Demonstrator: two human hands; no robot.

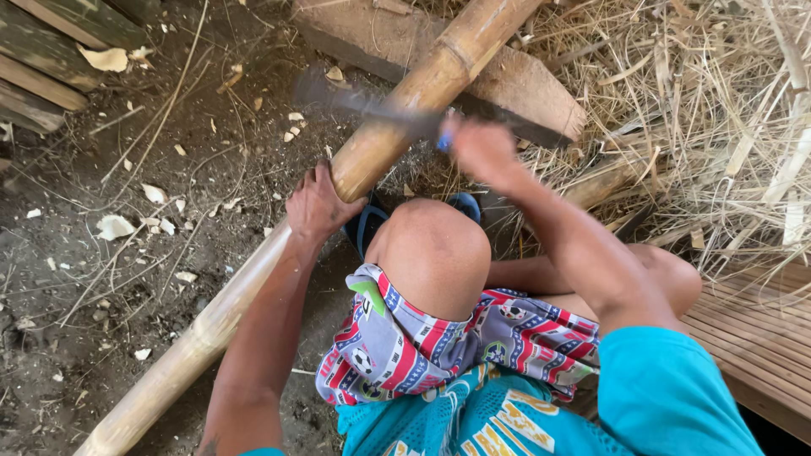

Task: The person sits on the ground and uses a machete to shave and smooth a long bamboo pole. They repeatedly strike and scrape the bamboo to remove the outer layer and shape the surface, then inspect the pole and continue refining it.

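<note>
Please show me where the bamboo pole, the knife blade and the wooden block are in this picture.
bamboo pole (397,127): head view, on the stem just below its node.
knife blade (355,100): head view, on the blurred middle of the blade.
wooden block (524,84): head view, on its top face.

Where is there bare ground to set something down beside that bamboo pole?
Barest is the dirt left of the bamboo pole, between the planks and the pole, dotted only with wood chips. Right of the pole it is crowded: the straw pile, wooden block, left hand and right hand with its blade.
</note>
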